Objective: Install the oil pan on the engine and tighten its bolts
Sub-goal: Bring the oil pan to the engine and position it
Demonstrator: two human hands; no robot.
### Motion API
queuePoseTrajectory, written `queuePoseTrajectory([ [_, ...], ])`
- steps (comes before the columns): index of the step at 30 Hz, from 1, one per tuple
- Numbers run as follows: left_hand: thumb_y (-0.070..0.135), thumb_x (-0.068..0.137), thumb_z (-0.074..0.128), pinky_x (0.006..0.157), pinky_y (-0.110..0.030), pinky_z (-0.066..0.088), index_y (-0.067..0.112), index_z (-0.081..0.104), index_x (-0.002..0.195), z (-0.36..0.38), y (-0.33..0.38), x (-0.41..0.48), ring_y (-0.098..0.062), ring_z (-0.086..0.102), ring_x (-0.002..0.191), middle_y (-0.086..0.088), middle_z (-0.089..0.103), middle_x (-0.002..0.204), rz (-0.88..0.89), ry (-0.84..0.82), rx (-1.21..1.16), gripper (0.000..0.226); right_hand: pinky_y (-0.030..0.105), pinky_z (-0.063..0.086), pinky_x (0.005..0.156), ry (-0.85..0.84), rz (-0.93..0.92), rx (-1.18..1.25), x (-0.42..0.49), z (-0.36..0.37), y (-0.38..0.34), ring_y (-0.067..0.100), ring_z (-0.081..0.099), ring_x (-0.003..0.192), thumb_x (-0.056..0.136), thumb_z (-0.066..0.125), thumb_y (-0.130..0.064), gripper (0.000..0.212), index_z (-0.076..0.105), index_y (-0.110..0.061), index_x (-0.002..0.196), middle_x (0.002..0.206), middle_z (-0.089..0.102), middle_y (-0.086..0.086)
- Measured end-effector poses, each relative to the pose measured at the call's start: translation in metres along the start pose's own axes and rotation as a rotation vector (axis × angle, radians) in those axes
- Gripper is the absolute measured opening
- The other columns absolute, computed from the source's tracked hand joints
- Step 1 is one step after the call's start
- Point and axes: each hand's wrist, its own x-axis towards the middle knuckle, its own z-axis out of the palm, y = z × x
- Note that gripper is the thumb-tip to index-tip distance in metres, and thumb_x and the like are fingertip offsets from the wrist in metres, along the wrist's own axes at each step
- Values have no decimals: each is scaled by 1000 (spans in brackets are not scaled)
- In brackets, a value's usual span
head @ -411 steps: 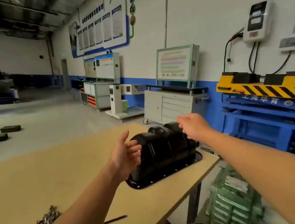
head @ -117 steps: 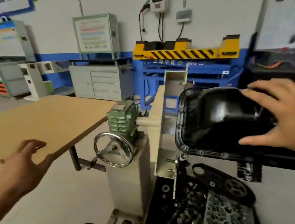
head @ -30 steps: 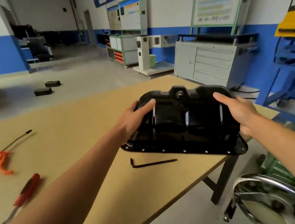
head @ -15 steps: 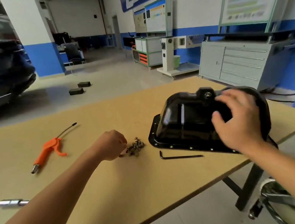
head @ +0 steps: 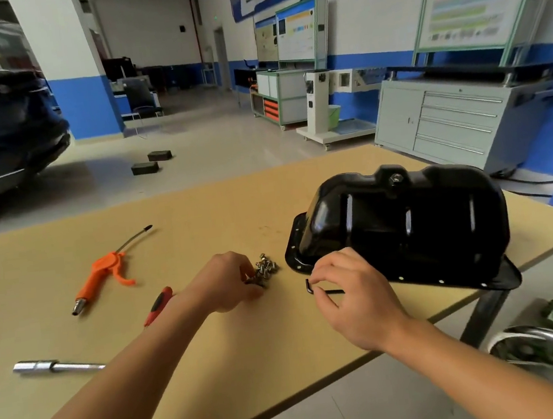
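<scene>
Gathering is judged to be the step in hand: the bolts (head: 266,269) are pinched from their heap by the left hand (head: 228,280), and the hex key (head: 333,291) by the right hand (head: 350,295). The oil pan (head: 408,225) lies flange-down on the worktop (head: 200,218), just beside them. The bolts should be cupped firmly, so that none is dropped.

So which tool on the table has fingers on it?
The black L-shaped key, pinched by the right hand. The orange air gun, red screwdriver and silver bar lie ungripped.

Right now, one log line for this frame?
left hand: picking bolts from pile | right hand: pinching hex key | oil pan: flange-down on table, uninstalled
</scene>
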Motion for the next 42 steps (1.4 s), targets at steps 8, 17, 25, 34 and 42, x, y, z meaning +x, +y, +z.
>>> queuePoseTrajectory([
  [8, 40, 86, 69, 68, -29, 49, 25, 59, 91, 2, -5, 1, -17, 59, 81, 3, 64, 91, 27, -16, 9, 19, 19, 52, 80, -16, 75, -3, -14, -18, 13, -1, 53, 97, 87, 66, -20, 9, 73, -23, 92, 93, 62, -18],
  [17, 26, 93, 54, 75, -36, 54, 16, 65, 102, 7, -3, -4, -23, 61, 85, -4, 63, 96, 53, 81, 113, 17, 18, 50, 79, -58, 76, 17, -28, -22, 6, 1, 53, 98, 87, 63, -22, 9, 72, -24, 90, 91, 60, -20],
  [25, 8, 96, 49, 76, -33, 53, 10, 66, 102, 11, 1, -9, -24, 63, 87, -5, 63, 101, 6, 117, 170, 18, 14, 46, 83, -80, 112, 52, -42, -29, 7, 0, 53, 99, 88, 64, -19, 9, 72, -22, 92, 92, 60, -18],
  [34, 5, 82, 42, 39, -13, 41, 7, 51, 75, -18, 3, -12, -11, 45, 47, -5, 46, 70, -544, -38, -2255, 12, 18, 52, 73, 123, 265, 197, -17, -56, 12, 1, 62, 89, 85, 69, -8, 13, 75, -20, 85, 85, 67, -16],
  [42, 24, 100, 48, 32, -16, 22, 20, 39, 61, -16, 78, 54, -10, 29, 39, 3, 32, 51, -469, 14, -1516, 40, 7, 48, 63, 537, 349, 209, 8, -131, 56, -1, 65, 76, 84, 66, -19, 15, 71, -32, 78, 80, 69, -22],
])
